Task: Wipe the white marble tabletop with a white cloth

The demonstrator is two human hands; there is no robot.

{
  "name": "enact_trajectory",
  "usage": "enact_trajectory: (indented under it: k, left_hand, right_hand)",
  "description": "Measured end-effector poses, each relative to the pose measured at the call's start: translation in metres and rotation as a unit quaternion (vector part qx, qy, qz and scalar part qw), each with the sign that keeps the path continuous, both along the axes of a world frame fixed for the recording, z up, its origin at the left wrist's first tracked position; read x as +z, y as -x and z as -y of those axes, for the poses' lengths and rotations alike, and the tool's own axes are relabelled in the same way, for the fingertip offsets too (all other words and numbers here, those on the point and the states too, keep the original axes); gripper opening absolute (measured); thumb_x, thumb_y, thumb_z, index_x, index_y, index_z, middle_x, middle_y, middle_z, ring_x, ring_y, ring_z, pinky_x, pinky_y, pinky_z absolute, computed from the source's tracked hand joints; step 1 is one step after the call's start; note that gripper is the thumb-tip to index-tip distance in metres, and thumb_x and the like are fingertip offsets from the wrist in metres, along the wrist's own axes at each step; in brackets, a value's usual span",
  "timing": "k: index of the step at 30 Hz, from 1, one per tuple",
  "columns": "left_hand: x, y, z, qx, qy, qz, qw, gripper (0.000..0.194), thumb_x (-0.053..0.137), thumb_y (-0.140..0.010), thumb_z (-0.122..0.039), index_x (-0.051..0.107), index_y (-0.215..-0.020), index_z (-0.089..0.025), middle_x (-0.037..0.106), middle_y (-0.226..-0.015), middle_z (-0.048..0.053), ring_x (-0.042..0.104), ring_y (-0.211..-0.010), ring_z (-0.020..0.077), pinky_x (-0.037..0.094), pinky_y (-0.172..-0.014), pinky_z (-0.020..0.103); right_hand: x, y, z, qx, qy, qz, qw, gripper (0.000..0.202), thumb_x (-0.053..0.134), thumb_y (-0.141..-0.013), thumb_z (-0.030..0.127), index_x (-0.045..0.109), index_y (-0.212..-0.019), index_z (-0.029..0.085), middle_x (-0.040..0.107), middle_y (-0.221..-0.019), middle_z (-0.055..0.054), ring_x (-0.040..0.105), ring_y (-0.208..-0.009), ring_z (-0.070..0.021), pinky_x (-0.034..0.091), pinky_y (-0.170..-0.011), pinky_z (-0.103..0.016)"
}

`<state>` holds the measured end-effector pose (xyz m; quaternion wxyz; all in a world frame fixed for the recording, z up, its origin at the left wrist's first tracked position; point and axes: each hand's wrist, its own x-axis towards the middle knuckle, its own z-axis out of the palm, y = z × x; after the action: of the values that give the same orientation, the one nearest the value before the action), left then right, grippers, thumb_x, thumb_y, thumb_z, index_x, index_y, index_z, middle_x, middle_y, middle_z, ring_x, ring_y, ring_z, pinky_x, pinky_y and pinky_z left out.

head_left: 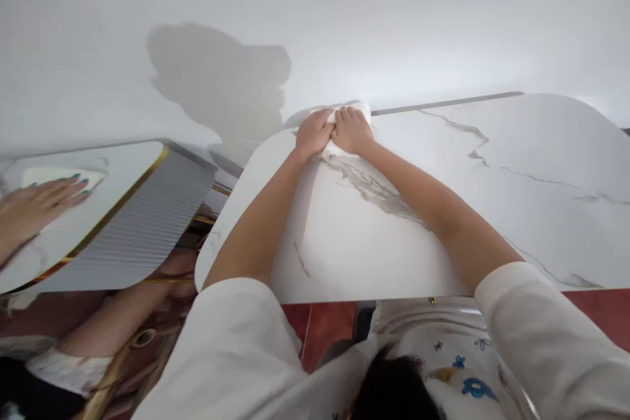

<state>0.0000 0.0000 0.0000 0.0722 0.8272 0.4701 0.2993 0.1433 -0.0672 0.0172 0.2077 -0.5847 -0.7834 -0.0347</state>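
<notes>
A folded white cloth lies near the far edge of a white marble-patterned table. Both of my hands are on it, side by side and touching at the thumbs. My left hand grips the cloth's left part, fingers bent over it. Over its middle and right part, my right hand presses down with curled fingers. Most of the cloth is hidden under the hands; a bit shows beyond the fingertips and below the palms.
At left, another person's hand rests on a white cloth on a smaller gold-trimmed table. That person's other arm reaches below it. A pale wall stands directly behind both tables. Red floor shows under the near edge.
</notes>
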Motion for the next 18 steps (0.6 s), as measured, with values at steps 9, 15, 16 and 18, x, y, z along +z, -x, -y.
enact_trajectory:
  k: [9,15,16,18]
  left_hand:
    - [0.008,0.026,0.087,-0.002,-0.026,-0.049,0.998,0.051,0.039,-0.086,-0.034,0.058,-0.132,-0.021,0.062,-0.138,0.011,0.052,-0.134,0.0289,0.036,-0.118,0.046]
    - [0.011,0.047,0.152,-0.019,-0.029,-0.069,0.997,0.054,0.035,-0.088,-0.036,0.057,-0.134,-0.018,0.061,-0.139,0.014,0.052,-0.134,0.0308,0.037,-0.117,0.048]
    - [0.011,0.052,0.161,-0.015,-0.024,-0.070,0.997,0.054,0.035,-0.089,-0.037,0.057,-0.134,-0.019,0.060,-0.139,0.014,0.052,-0.134,0.0309,0.037,-0.118,0.048]
    - [0.010,0.061,0.179,-0.010,-0.016,-0.071,0.997,0.053,0.036,-0.089,-0.040,0.056,-0.134,-0.022,0.060,-0.141,0.012,0.051,-0.135,0.0307,0.035,-0.119,0.048]
  right_hand:
    - [-0.001,0.024,0.072,0.023,-0.002,-0.015,1.000,0.056,0.033,-0.097,0.023,0.043,-0.143,-0.009,0.044,-0.151,-0.029,0.039,-0.141,-0.0371,0.027,-0.117,-0.051]
    - [-0.006,0.046,0.134,0.024,-0.014,-0.020,0.999,0.060,0.036,-0.097,0.025,0.040,-0.144,-0.013,0.043,-0.151,-0.030,0.038,-0.143,-0.0391,0.025,-0.119,-0.050]
    - [-0.007,0.050,0.145,0.021,-0.016,-0.026,0.999,0.060,0.037,-0.097,0.025,0.040,-0.144,-0.013,0.043,-0.151,-0.031,0.039,-0.143,-0.0386,0.026,-0.119,-0.050]
    - [-0.008,0.059,0.165,0.016,-0.023,-0.038,0.999,0.060,0.038,-0.097,0.024,0.041,-0.144,-0.013,0.043,-0.150,-0.031,0.041,-0.142,-0.0376,0.027,-0.119,-0.051]
